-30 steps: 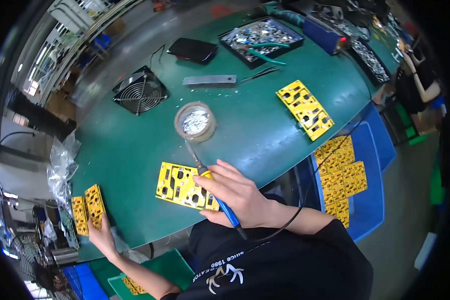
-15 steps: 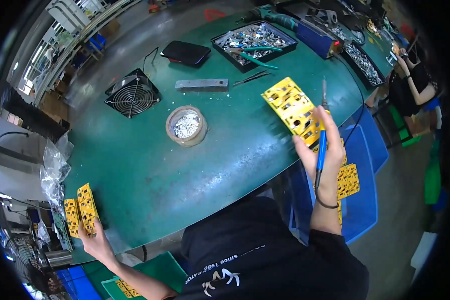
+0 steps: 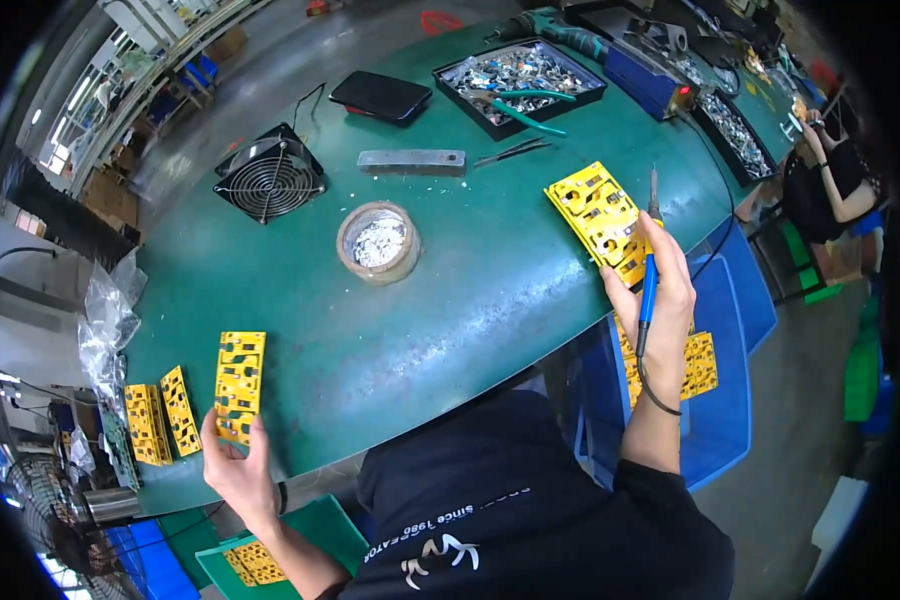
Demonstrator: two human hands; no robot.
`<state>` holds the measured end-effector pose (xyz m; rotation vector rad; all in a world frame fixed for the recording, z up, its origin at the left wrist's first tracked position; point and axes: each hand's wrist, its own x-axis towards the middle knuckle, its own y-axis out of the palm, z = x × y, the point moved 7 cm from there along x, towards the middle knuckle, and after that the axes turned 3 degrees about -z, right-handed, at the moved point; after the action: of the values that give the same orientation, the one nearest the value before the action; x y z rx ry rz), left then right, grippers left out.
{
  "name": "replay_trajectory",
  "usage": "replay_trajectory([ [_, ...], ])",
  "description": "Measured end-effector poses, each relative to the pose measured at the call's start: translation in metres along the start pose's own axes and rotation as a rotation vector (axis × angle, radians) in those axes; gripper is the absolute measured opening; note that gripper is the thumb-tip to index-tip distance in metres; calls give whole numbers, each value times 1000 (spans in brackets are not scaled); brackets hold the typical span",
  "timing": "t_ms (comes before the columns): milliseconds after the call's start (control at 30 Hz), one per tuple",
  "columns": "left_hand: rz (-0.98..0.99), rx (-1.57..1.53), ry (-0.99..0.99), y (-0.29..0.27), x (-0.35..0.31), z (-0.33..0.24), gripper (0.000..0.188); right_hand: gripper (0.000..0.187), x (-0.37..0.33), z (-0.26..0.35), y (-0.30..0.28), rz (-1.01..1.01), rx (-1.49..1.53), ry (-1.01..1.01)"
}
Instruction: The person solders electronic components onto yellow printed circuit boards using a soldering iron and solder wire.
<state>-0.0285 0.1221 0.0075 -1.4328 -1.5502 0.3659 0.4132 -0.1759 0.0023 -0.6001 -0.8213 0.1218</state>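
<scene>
My left hand grips a yellow circuit board panel by its lower end, near the table's left front edge. To its left, a single yellow panel leans beside a standing group of yellow panels. My right hand pinches yellow circuit boards, seemingly more than one, stacked together at the table's right side. That same hand also holds a soldering iron with a blue handle, its tip pointing away past the boards. The cord runs down over the wrist.
On the green table stand a round pot of silvery bits, a fan, a metal bar, tweezers, a phone and a parts tray with green-handled pliers. Bins hold boards below. Another person sits far right.
My left hand has moved right from the standing panels and now holds one panel apart from them. My right hand keeps the boards and soldering iron, slightly shifted in view.
</scene>
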Motion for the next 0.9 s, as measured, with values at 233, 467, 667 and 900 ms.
replay_trajectory([
  [233, 164, 7, 15, 24, -24, -27, 57, 71, 0, 31, -8, -83, -68, -42],
  [467, 277, 24, 341, 34, -55, -82, 71, 54, -27, 97, 36, 158, 488, -169],
  [667, 362, -142, 283, 35, -59, -96, 54, 53, -64, 164, 73, 401, 764, -386],
  [900, 320, -219, 275, 43, -46, -95, 32, 55, -86, 191, 92, 521, 866, -414],
])
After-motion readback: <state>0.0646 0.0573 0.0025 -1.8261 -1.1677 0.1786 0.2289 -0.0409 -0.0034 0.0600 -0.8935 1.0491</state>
